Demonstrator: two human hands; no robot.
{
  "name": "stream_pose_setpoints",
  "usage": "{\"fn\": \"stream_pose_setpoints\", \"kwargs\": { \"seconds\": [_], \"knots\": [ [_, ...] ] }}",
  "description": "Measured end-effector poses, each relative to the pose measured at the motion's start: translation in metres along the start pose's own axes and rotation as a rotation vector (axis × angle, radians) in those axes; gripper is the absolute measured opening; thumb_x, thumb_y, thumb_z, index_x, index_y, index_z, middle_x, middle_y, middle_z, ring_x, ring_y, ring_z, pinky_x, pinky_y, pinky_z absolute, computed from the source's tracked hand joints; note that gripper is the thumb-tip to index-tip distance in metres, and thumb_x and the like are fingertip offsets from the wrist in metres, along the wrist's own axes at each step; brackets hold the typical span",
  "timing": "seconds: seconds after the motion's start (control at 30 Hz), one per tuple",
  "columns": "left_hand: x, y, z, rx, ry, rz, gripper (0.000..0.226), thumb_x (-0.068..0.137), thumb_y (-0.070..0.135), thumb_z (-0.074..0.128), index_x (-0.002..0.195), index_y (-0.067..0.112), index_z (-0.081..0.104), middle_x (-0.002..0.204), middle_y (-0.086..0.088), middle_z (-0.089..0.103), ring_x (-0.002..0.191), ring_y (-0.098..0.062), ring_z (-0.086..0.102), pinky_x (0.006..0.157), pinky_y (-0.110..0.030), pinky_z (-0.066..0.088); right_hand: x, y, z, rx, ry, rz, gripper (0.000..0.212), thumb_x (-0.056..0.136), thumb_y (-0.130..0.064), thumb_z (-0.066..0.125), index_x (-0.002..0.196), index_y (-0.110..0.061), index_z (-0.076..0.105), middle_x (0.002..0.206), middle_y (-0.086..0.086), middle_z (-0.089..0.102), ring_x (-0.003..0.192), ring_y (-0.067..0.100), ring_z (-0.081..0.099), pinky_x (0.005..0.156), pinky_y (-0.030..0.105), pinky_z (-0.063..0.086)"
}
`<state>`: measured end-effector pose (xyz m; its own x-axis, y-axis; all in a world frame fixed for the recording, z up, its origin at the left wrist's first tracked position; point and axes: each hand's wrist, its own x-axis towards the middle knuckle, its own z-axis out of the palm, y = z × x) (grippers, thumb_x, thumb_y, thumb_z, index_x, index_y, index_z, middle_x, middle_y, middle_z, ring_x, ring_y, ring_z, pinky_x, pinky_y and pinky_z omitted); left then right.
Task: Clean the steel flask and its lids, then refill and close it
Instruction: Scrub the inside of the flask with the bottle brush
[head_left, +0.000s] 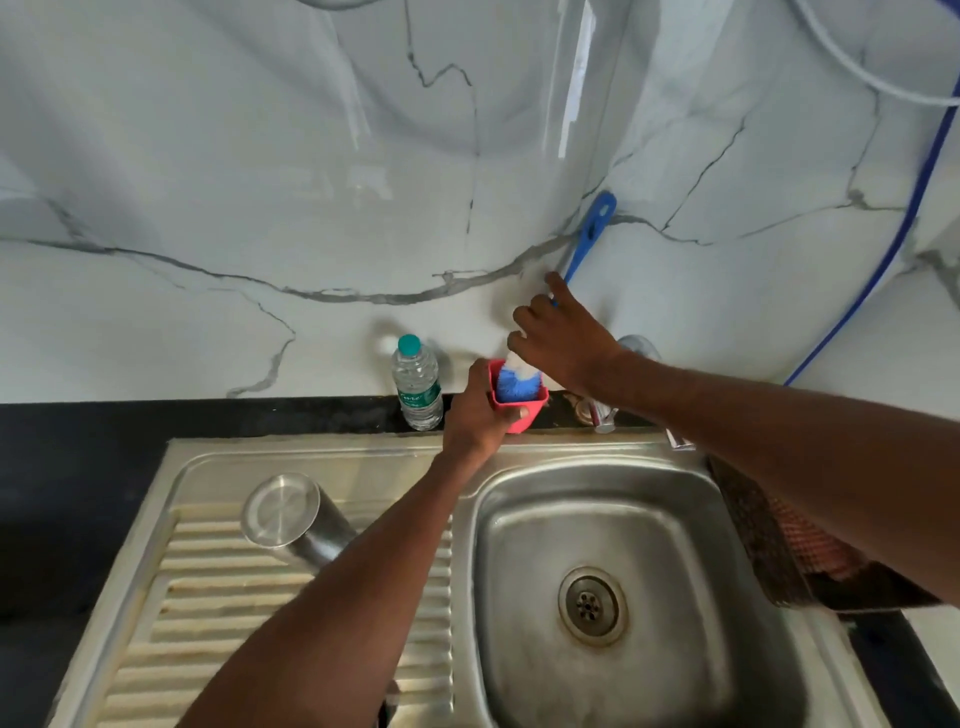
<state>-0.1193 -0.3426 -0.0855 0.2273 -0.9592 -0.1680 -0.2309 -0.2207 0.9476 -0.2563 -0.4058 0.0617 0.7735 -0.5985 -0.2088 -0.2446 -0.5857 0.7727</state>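
1. White marble-patterned wall tiles (260, 208) with grey veins filled the background, above a dark countertop (78, 441) into which a steel sink (649, 545) with a ribbed draining board was set.
2. On the draining board, to the left of the sink basin, the steel flask (291, 519) stood with its flat bottom up — it touched nothing but the board, and its mouth could not be seen.
3. Behind the sink basin, at the foot of the wall, the left hand (480, 410) gripped a pink cup (519, 400), fingers curled around its side and thumb on the front.
4. Inside the pink cup sat the blue-and-white bristle head of a bottle brush (589, 234); its blue handle leaned up against the wall.
5. The right hand (561, 332) was closed around the lower part of the brush handle, just above the cup — index finger stretched along the handle.
6. A clear plastic water bottle (417, 384) with a green cap stood upright just left of the cup.
7. A blue hose (893, 228) ran down the wall, far right of the sink.
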Motion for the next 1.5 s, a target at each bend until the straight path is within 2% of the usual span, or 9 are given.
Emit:
{"fn": "stream_pose_setpoints", "kwargs": {
  "seconds": [0.13, 0.33, 0.47, 0.63, 0.9, 1.03, 1.23, 1.33, 1.5],
  "knots": [
    [-0.002, 0.000, 0.000, -0.012, 0.019, 0.017, 0.070, 0.063, 0.041, 0.085, 0.119, 0.065, 0.051, 0.115, 0.013, 0.070, 0.096, -0.021, 0.076, 0.066, -0.049, 0.066, 0.005, 0.011, -0.014, 0.131, -0.046, -0.057, 0.023, 0.094, -0.016, 0.062, 0.114, -0.022, 0.071, 0.111, 0.001, 0.066, 0.108, 0.027, 0.062, 0.102, 0.042, 0.042],
    [-0.003, 0.000, 0.004, 0.103, 0.023, 0.021, 0.075, 0.067, 0.052, 0.078, 0.133, 0.050, 0.041, 0.116, 0.009, 0.068, 0.091, -0.023, 0.076, 0.066, -0.049, 0.066, -0.007, 0.036, -0.042, 0.294, -0.169, 0.135, 0.026, 0.096, -0.034, 0.065, 0.117, -0.020, 0.065, 0.118, 0.003, 0.066, 0.113, 0.027, 0.062, 0.106, 0.042, 0.037],
    [0.000, -0.003, 0.003, 0.095, 0.046, -0.033, 0.067, 0.076, 0.033, 0.087, 0.122, 0.034, 0.040, 0.111, 0.003, 0.066, 0.089, -0.025, 0.075, 0.061, -0.049, 0.066, -0.026, 0.042, -0.055, 0.427, -0.175, 0.258, 0.023, 0.096, -0.030, 0.065, 0.114, -0.017, 0.062, 0.105, 0.004, 0.061, 0.106, 0.028, 0.065, 0.100, 0.041, 0.040],
    [0.003, -0.011, 0.002, 0.103, 0.037, -0.042, 0.066, 0.079, 0.031, 0.086, 0.121, 0.035, 0.036, 0.114, -0.006, 0.073, 0.085, -0.028, 0.077, 0.067, -0.050, 0.066, -0.050, 0.050, -0.063, 0.552, -0.162, 0.470, 0.013, 0.093, -0.025, 0.063, 0.094, -0.020, 0.052, 0.073, -0.001, 0.033, 0.080, 0.026, 0.051, 0.077, 0.036, 0.037],
    [-0.002, -0.012, 0.001, 0.137, 0.029, -0.067, 0.057, 0.085, 0.014, 0.077, 0.129, 0.026, 0.044, 0.105, -0.006, 0.075, 0.088, -0.026, 0.076, 0.079, -0.048, 0.065, -0.081, 0.043, -0.062, 0.653, -0.144, 0.596, 0.017, 0.094, -0.031, 0.062, 0.093, -0.017, 0.051, 0.077, 0.001, 0.041, 0.077, 0.025, 0.052, 0.070, 0.036, 0.039],
    [-0.002, -0.017, 0.000, 0.077, 0.002, -0.094, 0.082, 0.066, 0.028, 0.077, 0.140, 0.021, 0.043, 0.112, -0.006, 0.075, 0.095, -0.026, 0.075, 0.082, -0.049, 0.065, -0.088, 0.036, -0.060, 0.688, -0.143, 0.640, 0.021, 0.096, -0.033, 0.060, 0.105, -0.014, 0.062, 0.087, 0.004, 0.049, 0.083, 0.027, 0.059, 0.073, 0.038, 0.041],
    [0.001, -0.026, 0.001, 0.033, -0.005, -0.120, 0.073, 0.058, 0.035, 0.078, 0.125, 0.020, 0.055, 0.104, -0.003, 0.078, 0.091, -0.020, 0.077, 0.077, -0.045, 0.067, -0.094, 0.030, -0.062, 0.704, -0.129, 0.744, 0.020, 0.096, -0.034, 0.061, 0.106, -0.017, 0.064, 0.087, 0.004, 0.051, 0.079, 0.026, 0.054, 0.070, 0.037, 0.040],
    [-0.007, -0.017, 0.005, 0.109, 0.009, -0.101, 0.070, 0.061, 0.036, 0.062, 0.125, 0.007, 0.061, 0.102, -0.013, 0.076, 0.087, -0.027, 0.075, 0.063, -0.039, 0.060, -0.094, 0.018, -0.063, 0.727, -0.158, 0.758, 0.020, 0.096, -0.033, 0.064, 0.110, -0.019, 0.066, 0.086, 0.002, 0.050, 0.085, 0.027, 0.062, 0.070, 0.035, 0.039],
    [-0.020, -0.006, 0.005, 0.096, 0.031, -0.128, 0.050, 0.082, 0.010, 0.066, 0.130, 0.006, 0.057, 0.113, -0.015, 0.072, 0.100, -0.030, 0.069, 0.076, -0.036, 0.052, -0.099, 0.003, -0.060, 0.744, -0.132, 0.795, 0.020, 0.096, -0.033, 0.067, 0.110, -0.019, 0.069, 0.083, 0.000, 0.051, 0.075, 0.023, 0.056, 0.067, 0.033, 0.040]
  ]
}}
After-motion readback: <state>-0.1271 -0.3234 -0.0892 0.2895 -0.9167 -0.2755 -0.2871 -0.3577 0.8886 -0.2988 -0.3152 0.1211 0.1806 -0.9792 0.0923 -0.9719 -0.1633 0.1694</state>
